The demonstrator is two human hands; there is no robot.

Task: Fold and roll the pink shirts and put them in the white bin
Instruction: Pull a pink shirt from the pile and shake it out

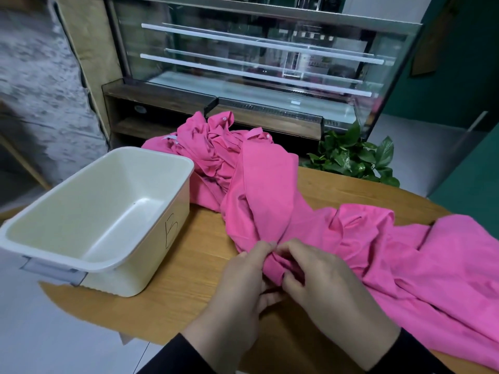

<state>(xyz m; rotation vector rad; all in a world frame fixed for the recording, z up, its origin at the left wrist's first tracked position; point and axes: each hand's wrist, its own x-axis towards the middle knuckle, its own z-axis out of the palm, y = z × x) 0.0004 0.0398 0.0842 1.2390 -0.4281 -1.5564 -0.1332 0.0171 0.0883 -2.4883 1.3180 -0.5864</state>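
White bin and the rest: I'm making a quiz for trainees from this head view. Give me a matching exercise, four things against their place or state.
Things:
1. white bin
2. pink shirt pile
3. pink shirt
4. plant

Places or states:
A. crumpled heap at the table's far edge
B. pinched by left hand and right hand
C. holds nothing
D. beyond the table

Pairs: 1-C, 2-A, 3-B, 4-D

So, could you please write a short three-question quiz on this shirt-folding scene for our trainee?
1. True or false: the white plastic bin already holds a rolled shirt.
2. What do the left hand and right hand grip?
3. The green leafy plant stands: A) in the bin, B) beyond the wooden table, C) on the shirts.

Key: 1 false, it holds nothing; 2 an edge of the pink shirt; 3 B.
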